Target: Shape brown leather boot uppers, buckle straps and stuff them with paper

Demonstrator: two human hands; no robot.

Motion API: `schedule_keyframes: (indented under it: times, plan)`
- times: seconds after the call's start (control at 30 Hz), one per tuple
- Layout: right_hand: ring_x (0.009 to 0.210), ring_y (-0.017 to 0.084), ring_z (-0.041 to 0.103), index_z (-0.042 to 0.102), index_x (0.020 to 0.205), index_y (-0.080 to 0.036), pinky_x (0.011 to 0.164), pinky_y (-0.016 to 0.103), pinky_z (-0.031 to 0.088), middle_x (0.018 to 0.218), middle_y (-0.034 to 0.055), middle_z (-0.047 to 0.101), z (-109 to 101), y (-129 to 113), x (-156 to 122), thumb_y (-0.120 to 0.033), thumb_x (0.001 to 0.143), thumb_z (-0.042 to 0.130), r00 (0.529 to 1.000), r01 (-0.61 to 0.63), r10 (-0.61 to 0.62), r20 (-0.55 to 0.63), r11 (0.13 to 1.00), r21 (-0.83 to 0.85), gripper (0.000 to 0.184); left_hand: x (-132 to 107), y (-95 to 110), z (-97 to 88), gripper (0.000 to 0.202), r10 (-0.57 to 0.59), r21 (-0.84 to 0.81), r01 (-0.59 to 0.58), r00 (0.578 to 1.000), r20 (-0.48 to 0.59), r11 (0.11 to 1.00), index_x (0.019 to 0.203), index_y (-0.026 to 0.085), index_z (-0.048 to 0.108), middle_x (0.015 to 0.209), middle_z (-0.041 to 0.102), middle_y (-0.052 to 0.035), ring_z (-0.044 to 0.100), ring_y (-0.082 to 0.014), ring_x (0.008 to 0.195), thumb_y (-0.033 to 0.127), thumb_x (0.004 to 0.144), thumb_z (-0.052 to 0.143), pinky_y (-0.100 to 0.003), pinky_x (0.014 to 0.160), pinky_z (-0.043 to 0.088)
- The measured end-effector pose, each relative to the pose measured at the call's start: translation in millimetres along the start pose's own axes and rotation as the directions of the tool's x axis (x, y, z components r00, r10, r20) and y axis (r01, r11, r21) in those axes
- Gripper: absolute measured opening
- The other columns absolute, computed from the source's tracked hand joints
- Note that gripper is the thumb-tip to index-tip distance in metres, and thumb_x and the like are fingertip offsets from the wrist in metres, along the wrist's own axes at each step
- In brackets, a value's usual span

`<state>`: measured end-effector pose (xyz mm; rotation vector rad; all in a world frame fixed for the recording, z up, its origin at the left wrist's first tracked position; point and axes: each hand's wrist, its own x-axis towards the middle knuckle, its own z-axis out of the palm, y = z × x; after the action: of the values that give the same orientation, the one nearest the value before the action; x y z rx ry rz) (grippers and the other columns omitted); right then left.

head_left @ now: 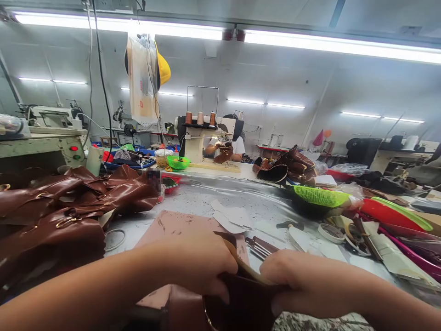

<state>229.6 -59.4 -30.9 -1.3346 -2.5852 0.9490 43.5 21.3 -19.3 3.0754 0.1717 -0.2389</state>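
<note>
A dark brown leather piece [246, 299] with a lighter inner side hangs between my two hands at the table's near edge. My left hand [203, 262] pinches its upper edge, thumb on the near face and fingers curled over the far side. On the opposite end, my right hand [289, 280] grips the same edge with closed fingers. A gold-coloured ring or trim [207, 315] shows low on the brown leather below my left hand. The lower part of the piece runs out of view. Beneath my hands lies a pinkish-brown board [182, 225].
Brown leather pieces with metal rings [69, 197] are heaped at left. White paper pieces [232, 216], tape rolls [330, 233], a green basket [320, 196] and a red tray [392, 214] lie ahead and right. Beyond the table, a person [237, 147] works at a sewing machine [196, 138].
</note>
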Motion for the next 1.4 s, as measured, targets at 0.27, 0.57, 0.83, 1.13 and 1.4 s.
schedule_keyframes:
  times: [0.27, 0.57, 0.83, 1.13, 1.4]
  plan:
    - [0.054, 0.008, 0.034, 0.047, 0.055, -0.017, 0.05, 0.02, 0.026, 0.057, -0.0066, 0.04, -10, -7, 6, -0.007, 0.066, 0.068, 0.999, 0.032, -0.034, -0.01, 0.987, -0.158, 0.025, 1, 12, -6.8, 0.022, -0.095, -0.052, 0.095, 0.995, 0.007, 0.994, 0.084, 0.019, 0.064, 0.077, 0.068, -0.0025, 0.061, -0.0199, 0.064, 0.033, 0.069, 0.073, -0.024, 0.045, 0.034]
    - [0.058, 0.012, 0.045, 0.061, 0.084, -0.018, 0.05, 0.022, 0.029, 0.071, -0.0017, 0.058, -8, -16, 5, -0.014, 0.067, 0.069, 0.999, 0.0, 0.009, 0.041, 0.977, -0.215, 0.019, -14, -7, 2.8, 0.016, 0.06, -0.341, -0.101, 0.99, -0.131, 0.935, 0.084, 0.019, 0.064, 0.085, 0.067, -0.0002, 0.061, -0.016, 0.078, 0.016, 0.071, 0.072, -0.02, 0.065, 0.042]
    - [0.062, 0.013, 0.044, 0.057, 0.091, -0.017, 0.051, 0.022, 0.03, 0.077, 0.0003, 0.057, -3, -14, 16, -0.014, 0.07, 0.065, 0.997, -0.06, 0.069, 0.045, 0.983, -0.173, 0.022, -13, -17, 1.9, 0.01, 0.023, -0.213, -0.031, 0.999, -0.043, 0.976, 0.073, 0.02, 0.061, 0.066, 0.062, 0.002, 0.056, -0.0143, 0.062, 0.026, 0.076, 0.067, -0.021, 0.051, 0.036]
    - [0.063, 0.011, 0.046, 0.059, 0.076, -0.018, 0.054, 0.02, 0.032, 0.067, -0.0052, 0.053, 6, -7, 29, -0.013, 0.067, 0.062, 0.971, -0.129, 0.153, -0.185, 0.982, 0.135, 0.011, -12, -4, 4.5, 0.009, -0.083, -0.061, 0.077, 0.991, -0.102, 0.995, 0.085, 0.021, 0.064, 0.069, 0.065, 0.0008, 0.06, -0.0164, 0.062, 0.02, 0.076, 0.064, -0.022, 0.05, 0.036]
    - [0.079, 0.014, 0.052, 0.06, 0.097, -0.021, 0.068, 0.02, 0.039, 0.089, -0.0023, 0.059, -1, -5, 25, -0.004, 0.061, 0.063, 0.988, -0.021, 0.052, -0.142, 0.977, 0.212, 0.039, -26, -13, 9.5, 0.006, -0.069, -0.165, 0.04, 0.983, -0.173, 0.986, 0.085, 0.023, 0.063, 0.07, 0.065, 0.0023, 0.059, -0.0149, 0.064, 0.023, 0.079, 0.063, -0.021, 0.053, 0.036]
